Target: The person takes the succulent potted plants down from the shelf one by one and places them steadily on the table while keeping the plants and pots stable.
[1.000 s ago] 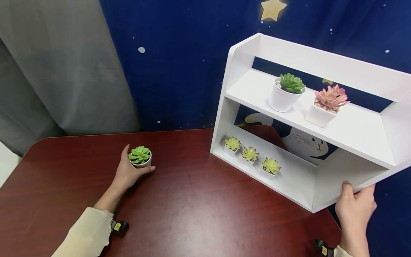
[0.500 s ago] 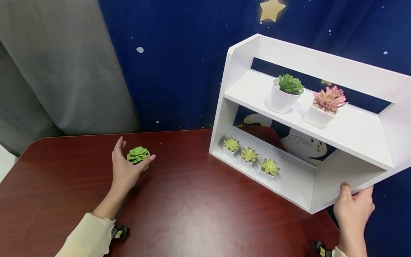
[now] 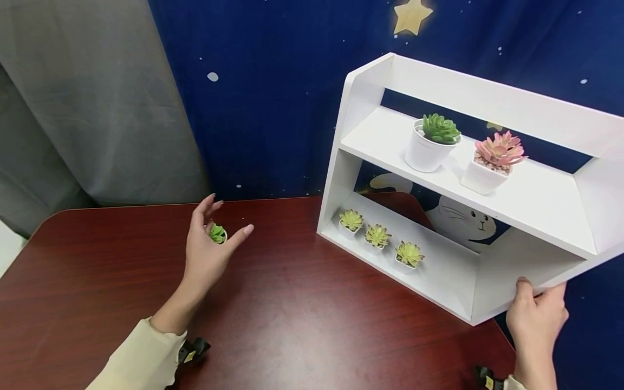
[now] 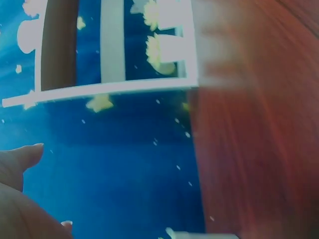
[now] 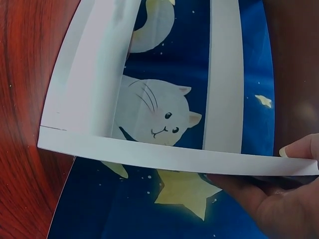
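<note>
Blue backdrop (image 3: 273,108), grey curtain (image 3: 112,108), white patch (image 3: 8,246), unclear.

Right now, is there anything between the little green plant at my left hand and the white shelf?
Only your left hand is in the way, its thumb out between the green plant and the white shelf; past it, just tabletop. Straight across, the left side panel would probably block entry.

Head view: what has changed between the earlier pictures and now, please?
The left hand has let go of the small green plant, opened and shifted slightly right, now partly hiding it. The right hand still grips the white shelf; its five plants stayed in place.
</note>
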{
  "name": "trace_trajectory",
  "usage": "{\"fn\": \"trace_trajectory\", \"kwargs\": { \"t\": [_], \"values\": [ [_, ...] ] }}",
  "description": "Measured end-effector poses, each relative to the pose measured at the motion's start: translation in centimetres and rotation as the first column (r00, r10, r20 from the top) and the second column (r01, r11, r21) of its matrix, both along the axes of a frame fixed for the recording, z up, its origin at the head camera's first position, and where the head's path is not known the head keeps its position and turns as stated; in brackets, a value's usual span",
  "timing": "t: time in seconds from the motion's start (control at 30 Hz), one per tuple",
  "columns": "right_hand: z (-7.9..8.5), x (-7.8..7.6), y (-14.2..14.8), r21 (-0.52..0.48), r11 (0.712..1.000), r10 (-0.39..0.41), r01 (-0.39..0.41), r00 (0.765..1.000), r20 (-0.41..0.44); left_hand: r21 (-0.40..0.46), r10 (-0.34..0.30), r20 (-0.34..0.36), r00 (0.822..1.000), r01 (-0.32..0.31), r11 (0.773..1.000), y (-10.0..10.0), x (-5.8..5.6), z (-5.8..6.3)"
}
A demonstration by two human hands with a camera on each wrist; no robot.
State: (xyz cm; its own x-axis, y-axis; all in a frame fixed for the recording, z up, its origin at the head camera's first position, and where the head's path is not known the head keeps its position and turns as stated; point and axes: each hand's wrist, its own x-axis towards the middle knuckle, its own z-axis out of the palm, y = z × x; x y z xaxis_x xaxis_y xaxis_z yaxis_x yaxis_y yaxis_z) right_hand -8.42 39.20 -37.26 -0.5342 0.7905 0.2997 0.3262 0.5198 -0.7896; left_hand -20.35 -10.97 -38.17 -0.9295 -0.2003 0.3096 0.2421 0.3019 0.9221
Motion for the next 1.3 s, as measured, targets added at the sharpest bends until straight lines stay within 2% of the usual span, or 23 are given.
{"fn": "trace_trajectory", "kwargs": {
  "t": [0.13,0.3,0.53,0.73,0.83,0.93,1.13,1.3],
  "values": [
    [0.1,0.0,0.0,0.007,1.000,0.005,-0.005,1.000,-0.004,0.076,-0.084,-0.001,0.996,0.084,0.994,1.8,-0.2,1.2],
    [0.2,0.1,0.1,0.001,1.000,0.008,-0.008,1.000,0.009,0.168,-0.209,0.023,0.978,0.202,0.965,4.0,-0.4,2.2],
    [0.1,0.1,0.0,0.004,1.000,0.014,-0.014,1.000,0.008,0.174,-0.334,-0.028,0.942,0.334,0.926,6.8,-0.2,3.7],
    [0.0,0.1,0.1,0.001,1.000,0.006,-0.006,1.000,0.011,0.184,-0.433,-0.067,0.899,0.438,0.880,9.3,-0.4,4.8],
    [-0.1,0.1,0.1,-0.002,1.000,0.009,-0.009,1.000,0.002,0.165,-0.460,-0.062,0.886,0.464,0.870,10.4,-0.5,5.3],
    [-0.2,0.1,0.2,0.000,1.000,0.012,-0.012,1.000,-0.002,0.123,-0.475,-0.057,0.878,0.478,0.870,11.4,-0.5,5.8],
    [-0.2,-0.1,0.1,0.011,1.000,0.018,-0.018,1.000,0.002,0.089,-0.477,-0.068,0.876,0.481,0.872,12.6,-0.8,6.7],
    [-0.2,0.1,0.0,0.005,1.000,0.016,-0.016,1.000,-0.001,0.077,-0.506,-0.086,0.858,0.512,0.856,13.9,-1.1,7.7]
  ]
}}
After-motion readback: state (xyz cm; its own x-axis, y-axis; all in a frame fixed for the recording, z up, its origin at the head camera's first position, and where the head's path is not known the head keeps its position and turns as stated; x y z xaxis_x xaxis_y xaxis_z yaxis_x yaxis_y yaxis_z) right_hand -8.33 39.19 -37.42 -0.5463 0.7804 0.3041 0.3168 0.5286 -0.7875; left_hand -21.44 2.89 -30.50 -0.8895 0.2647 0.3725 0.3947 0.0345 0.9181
